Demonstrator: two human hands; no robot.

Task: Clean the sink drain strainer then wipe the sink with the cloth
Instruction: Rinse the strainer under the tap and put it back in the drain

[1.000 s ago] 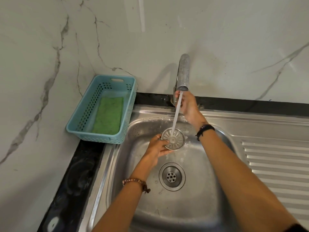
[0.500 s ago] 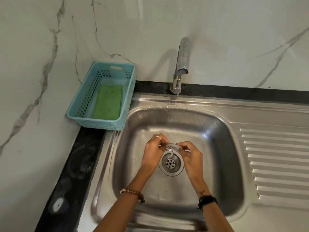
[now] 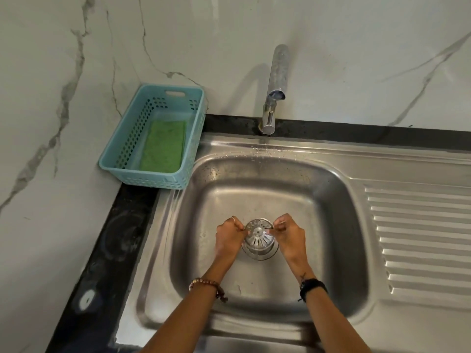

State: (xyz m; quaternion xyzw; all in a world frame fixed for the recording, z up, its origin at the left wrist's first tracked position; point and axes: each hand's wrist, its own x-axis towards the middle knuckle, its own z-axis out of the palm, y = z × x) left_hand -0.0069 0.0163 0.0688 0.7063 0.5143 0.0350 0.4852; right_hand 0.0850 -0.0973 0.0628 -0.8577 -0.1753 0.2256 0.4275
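The round metal drain strainer (image 3: 258,234) sits tilted over the drain opening (image 3: 260,253) at the bottom of the steel sink (image 3: 328,225). My left hand (image 3: 228,239) pinches the strainer's left rim and my right hand (image 3: 290,238) pinches its right rim. A green cloth (image 3: 164,147) lies flat inside a light blue plastic basket (image 3: 112,161) on the counter at the sink's back left corner.
The chrome tap (image 3: 276,82) stands at the back of the sink with no water running; drops lie on the rim below it. A ribbed draining board (image 3: 418,238) extends to the right. Black counter edge (image 3: 102,250) and marble wall are to the left.
The tap has been turned off and my right hand has left it. Both hands have brought the strainer down from under the spout to the drain opening.
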